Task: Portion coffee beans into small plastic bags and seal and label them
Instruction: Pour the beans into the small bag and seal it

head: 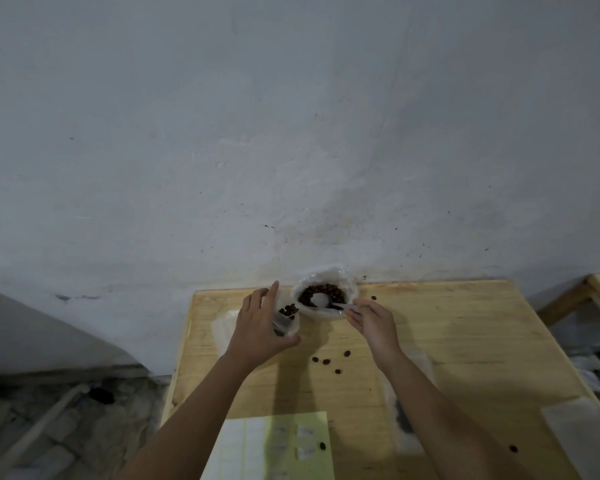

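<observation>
Beans fill a big bag at the surface's far edge. The right grip pinches a spoon in them to scoop. The left grip holds a small bag just beside, ready to catch them.

One small bag in the left hand; one white scoop pinched by the right hand; one large bag of coffee beans just beyond it; four loose beans beside the right wrist.
</observation>
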